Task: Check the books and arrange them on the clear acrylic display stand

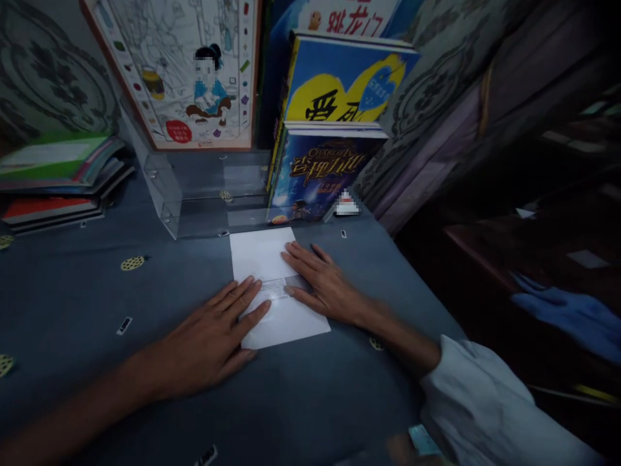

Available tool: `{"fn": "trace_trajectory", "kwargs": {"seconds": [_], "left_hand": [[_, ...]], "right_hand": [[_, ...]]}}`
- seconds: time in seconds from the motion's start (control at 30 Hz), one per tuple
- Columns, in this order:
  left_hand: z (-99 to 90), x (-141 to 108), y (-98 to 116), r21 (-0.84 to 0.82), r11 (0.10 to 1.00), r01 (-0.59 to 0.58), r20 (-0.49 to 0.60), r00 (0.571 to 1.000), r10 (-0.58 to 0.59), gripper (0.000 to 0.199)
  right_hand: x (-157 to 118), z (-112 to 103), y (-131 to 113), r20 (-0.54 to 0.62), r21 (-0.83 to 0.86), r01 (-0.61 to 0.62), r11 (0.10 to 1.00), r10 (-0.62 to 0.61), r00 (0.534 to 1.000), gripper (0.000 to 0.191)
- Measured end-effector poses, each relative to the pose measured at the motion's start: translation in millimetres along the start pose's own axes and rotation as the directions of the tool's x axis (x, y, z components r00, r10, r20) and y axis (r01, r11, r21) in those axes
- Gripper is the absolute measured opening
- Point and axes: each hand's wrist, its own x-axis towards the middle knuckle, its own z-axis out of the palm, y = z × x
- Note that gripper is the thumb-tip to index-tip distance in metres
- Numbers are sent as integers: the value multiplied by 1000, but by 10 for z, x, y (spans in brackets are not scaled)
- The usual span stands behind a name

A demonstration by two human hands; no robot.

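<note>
A white sheet of paper lies on the grey-blue tabletop, with a band of small print across its middle. It looks folded or made of two overlapping parts; I cannot tell which. My left hand rests flat with its fingers stretched over the paper's left edge. On the right side of the paper, my right hand lies with its fingers extended and thumb apart, pointing toward the print. Both palms face down, and neither hand grips anything. Parts of the sheet are hidden under the fingers.
A clear acrylic stand behind the paper holds a large picture book and several upright books. Stacked books lie at the far left. Right of the table edge, a blue cloth-like item shows in the dark.
</note>
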Motion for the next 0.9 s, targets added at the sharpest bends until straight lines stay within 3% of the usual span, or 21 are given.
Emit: {"fn": "trace_trajectory", "kwargs": {"seconds": [0.13,0.27,0.37,0.47,0.6,0.77,0.9], "left_hand": [[-44,42,-189,-36,999,-23,34,999,24,87],[-36,161,-483,-30,997,76,28,997,-75,81],[-42,215,-590,-3,993,120,45,992,-120,82],[-72,222,-476,15,996,91,60,994,-92,86],[-120,273,-125,19,999,-46,110,993,43,91],[-90,565,194,-33,978,-207,146,967,210,94],[8,822,354,-55,976,-212,138,966,218,93]], "right_hand": [[1,-8,18,8,3,-5,1000,5,1000,66],[5,-31,32,23,35,-9,999,8,1000,66],[10,-49,32,24,60,-9,998,8,1000,62],[20,-53,30,25,94,-16,995,14,1000,55],[31,-52,48,1,178,-25,984,25,1000,50],[32,-77,93,28,314,-28,949,21,999,50],[37,-112,106,53,368,-37,929,19,998,52]]}}
